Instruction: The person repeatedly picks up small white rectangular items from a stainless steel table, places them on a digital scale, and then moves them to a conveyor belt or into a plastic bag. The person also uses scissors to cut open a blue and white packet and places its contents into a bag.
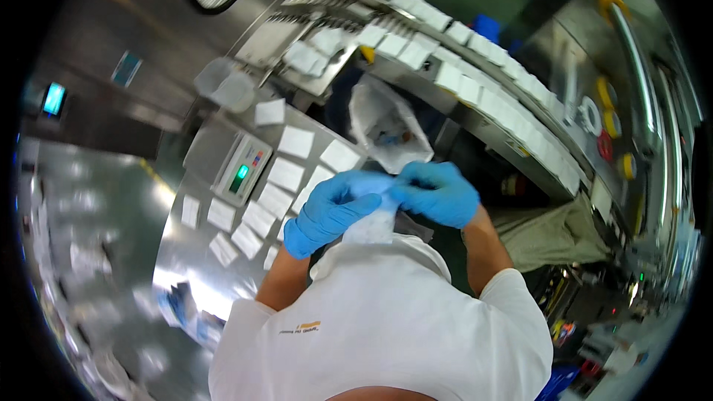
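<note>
My left hand (330,212) and my right hand (438,191), both in blue gloves, come together in front of my chest. A small white packet (369,230) hangs between them, its upper part covered by the gloves and blurred. The left fingers are closed on its upper side, and the right fingertips pinch its top edge. Left of my hands, several flat white packets (275,200) lie spread in loose rows on a steel table (174,241). A scale with a lit green display (243,171) stands among them.
Beyond my hands stands a bin with a whitish liner (369,115) and scraps inside. A conveyor carrying rows of white packets (468,90) runs from upper left to right. A translucent tub (226,85) sits behind the scale. Greenish cloth (553,238) hangs at the right.
</note>
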Available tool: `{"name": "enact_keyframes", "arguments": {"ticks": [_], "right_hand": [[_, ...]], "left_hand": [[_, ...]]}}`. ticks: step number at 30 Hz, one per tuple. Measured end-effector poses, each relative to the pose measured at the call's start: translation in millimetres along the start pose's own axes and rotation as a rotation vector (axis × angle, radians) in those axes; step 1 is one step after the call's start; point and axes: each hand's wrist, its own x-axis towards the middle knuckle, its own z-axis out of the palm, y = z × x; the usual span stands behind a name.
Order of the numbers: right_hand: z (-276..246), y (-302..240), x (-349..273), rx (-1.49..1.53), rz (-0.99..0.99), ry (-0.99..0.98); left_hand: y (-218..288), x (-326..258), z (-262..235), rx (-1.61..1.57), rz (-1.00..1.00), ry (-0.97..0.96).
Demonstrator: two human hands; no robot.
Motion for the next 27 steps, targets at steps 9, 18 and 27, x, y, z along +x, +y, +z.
{"name": "enact_keyframes", "arguments": {"ticks": [9, 18, 27], "right_hand": [[-8.2, 45.7, -17.4, -0.502, -0.035, -0.090], [-57.7, 124.4, -16.3, -0.306, -0.342, 0.497], [-120.4, 159.9, -16.0, -0.563, -0.411, 0.314]], "left_hand": [[-25.6, 31.4, 23.1, 0.747, 0.307, -0.207], [-138.1, 147.2, 60.6, 0.115, 0.057, 0.003], [-157.6, 184.9, 102.0, -0.025, -0.199, -0.035]]}}
